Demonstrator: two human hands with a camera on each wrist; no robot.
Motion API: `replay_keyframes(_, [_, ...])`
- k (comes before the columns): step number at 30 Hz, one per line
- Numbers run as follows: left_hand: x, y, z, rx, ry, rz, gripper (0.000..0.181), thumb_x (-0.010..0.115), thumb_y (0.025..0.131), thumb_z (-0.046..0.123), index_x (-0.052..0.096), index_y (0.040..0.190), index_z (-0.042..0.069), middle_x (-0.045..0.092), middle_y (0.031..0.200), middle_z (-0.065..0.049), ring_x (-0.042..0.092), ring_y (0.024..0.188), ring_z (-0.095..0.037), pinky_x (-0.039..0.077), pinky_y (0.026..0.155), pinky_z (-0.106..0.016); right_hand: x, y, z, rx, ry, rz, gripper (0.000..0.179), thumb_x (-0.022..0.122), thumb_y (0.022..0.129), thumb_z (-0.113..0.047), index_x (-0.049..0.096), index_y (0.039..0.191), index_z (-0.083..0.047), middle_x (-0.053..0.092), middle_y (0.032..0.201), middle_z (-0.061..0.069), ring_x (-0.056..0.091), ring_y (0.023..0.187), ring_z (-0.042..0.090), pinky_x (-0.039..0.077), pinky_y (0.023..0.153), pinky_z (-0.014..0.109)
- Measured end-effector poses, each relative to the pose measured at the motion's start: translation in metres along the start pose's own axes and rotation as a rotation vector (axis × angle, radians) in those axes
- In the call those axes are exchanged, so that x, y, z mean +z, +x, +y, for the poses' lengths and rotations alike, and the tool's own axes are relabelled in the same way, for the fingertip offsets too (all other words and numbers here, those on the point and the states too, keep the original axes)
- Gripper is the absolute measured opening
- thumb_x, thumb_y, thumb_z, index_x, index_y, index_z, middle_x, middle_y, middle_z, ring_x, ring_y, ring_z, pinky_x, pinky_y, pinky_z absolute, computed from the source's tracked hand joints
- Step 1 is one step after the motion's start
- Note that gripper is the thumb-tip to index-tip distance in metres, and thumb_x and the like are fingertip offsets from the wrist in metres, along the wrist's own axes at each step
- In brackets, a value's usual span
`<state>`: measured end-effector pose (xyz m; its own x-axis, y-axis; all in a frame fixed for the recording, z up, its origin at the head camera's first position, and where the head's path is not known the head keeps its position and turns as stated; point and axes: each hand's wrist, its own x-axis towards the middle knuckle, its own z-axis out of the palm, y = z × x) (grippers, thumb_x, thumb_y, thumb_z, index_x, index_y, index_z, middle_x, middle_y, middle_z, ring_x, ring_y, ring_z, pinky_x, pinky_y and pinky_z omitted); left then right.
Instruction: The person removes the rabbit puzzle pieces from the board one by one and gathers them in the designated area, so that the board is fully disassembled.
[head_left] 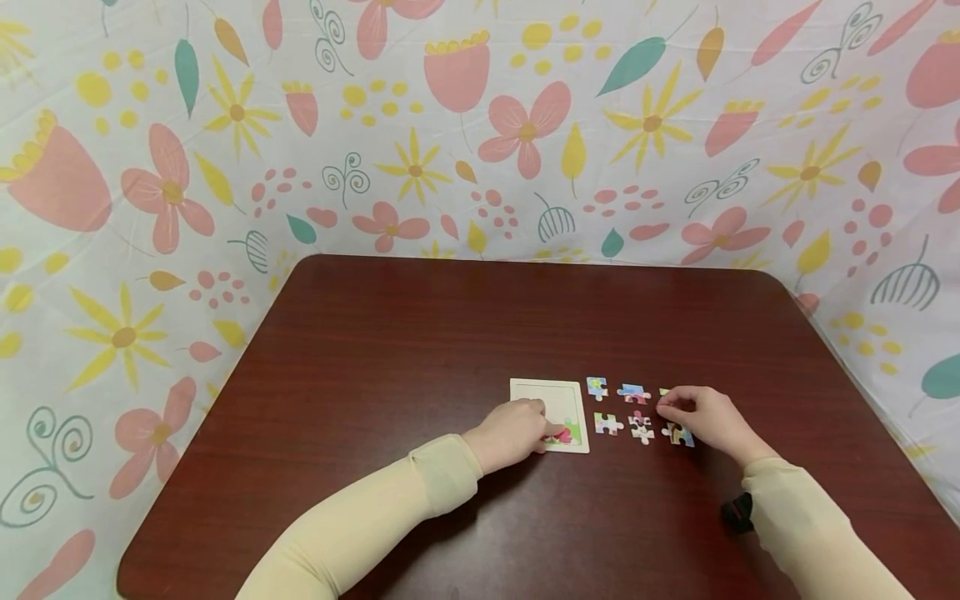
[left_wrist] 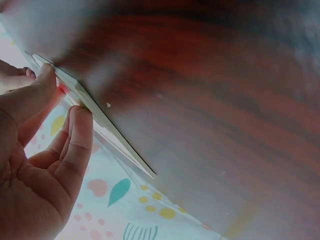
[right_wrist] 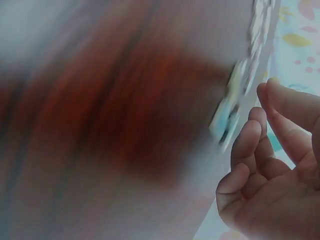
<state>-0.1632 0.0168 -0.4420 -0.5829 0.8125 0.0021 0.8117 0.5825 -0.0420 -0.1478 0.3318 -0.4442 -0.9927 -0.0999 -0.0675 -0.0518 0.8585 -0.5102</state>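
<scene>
On the table lies a shallow pale puzzle tray [head_left: 550, 385], with green and red picture parts in its lower right corner. My left hand [head_left: 513, 435] rests over the tray's left and lower part, its fingertips touching the red part; in the left wrist view its fingers reach straight down onto the tray [left_wrist: 120, 142]. My right hand [head_left: 708, 417] hovers at the right end of several loose jigsaw pieces [head_left: 641, 427], just above a jigsaw piece [head_left: 678, 435]. Its thumb and forefinger [right_wrist: 285, 97] come close together, and nothing shows between them. Another piece is partly hidden behind it.
The loose pieces lie in two rows right of the tray. A dark brown table [head_left: 420, 333] with rounded corners spreads around them. Flower-patterned cloth [head_left: 420, 125] hangs behind and at both sides. A black object [head_left: 738, 512] sits under the right cuff.
</scene>
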Motion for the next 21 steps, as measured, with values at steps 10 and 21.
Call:
replay_keyframes(10, [0.0,0.0,-0.001,0.019,0.005,0.024,0.036,0.072,0.082,0.032,0.067,0.118,0.036,0.057,0.079,0.004,0.054,0.073,-0.009,0.046,0.061,-0.018,0.029,0.019,-0.053,-0.13,0.061,-0.031,0.009,0.067,0.088,-0.02,0.07,0.089,-0.012,0.066,0.088,0.002,0.052,0.068,0.013,0.043,0.064,0.031])
replay_keyframes(21, [-0.001,-0.001,-0.004,0.036,0.009,0.016,0.011,0.072,0.083,0.033,0.073,0.089,0.023,0.061,0.08,0.006,0.058,0.074,-0.007,0.047,0.067,-0.02,0.065,0.031,-0.099,-0.272,0.109,-0.104,0.004,0.07,0.084,-0.014,0.068,0.082,-0.015,0.061,0.074,-0.009,0.052,0.069,0.008,0.045,0.065,0.027])
